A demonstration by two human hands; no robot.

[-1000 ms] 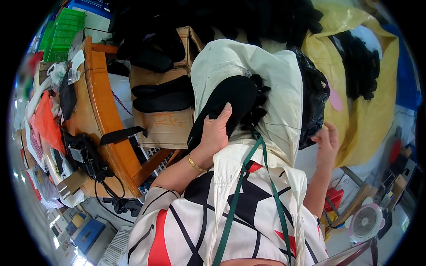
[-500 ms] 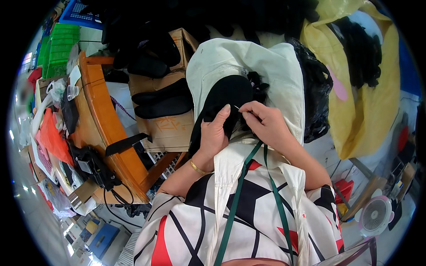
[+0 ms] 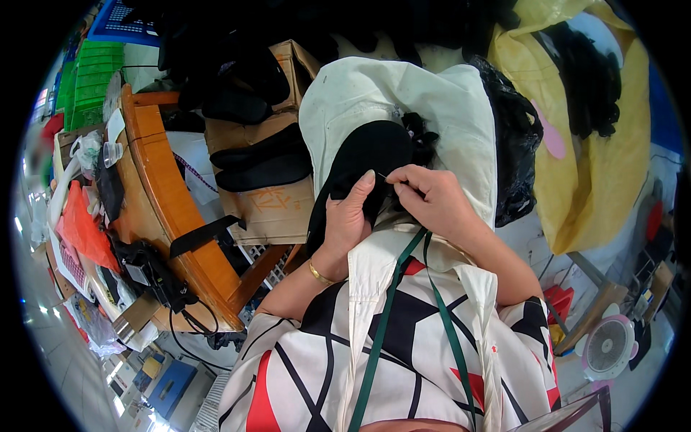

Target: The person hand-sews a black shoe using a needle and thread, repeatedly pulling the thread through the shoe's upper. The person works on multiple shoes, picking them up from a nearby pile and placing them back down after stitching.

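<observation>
A black shoe sole [image 3: 376,144] lies tilted across the off-white apron cloth in my lap. My left hand [image 3: 348,216] is closed round its left side, the thumb pressing on the top face. Pinched between the thumb and forefinger of my right hand [image 3: 430,196] is a thin needle [image 3: 382,176], its tip pointing toward the sole's right edge by my left thumb. A small dark bunched piece [image 3: 419,137] sits just beyond the right side of the sole; its shape is hard to make out. Whether thread runs from the needle cannot be seen.
To the left, a cardboard box [image 3: 270,216] carries several black soles [image 3: 263,171], beside a wooden table [image 3: 173,194]. A black plastic bag [image 3: 512,144] and a yellow sack [image 3: 576,194] with black pieces stand on the right. A white fan [image 3: 608,347] is at lower right.
My hands and the sole stay nearly in place. The needle's visible part looks slightly different in angle; the view has shifted a little.
</observation>
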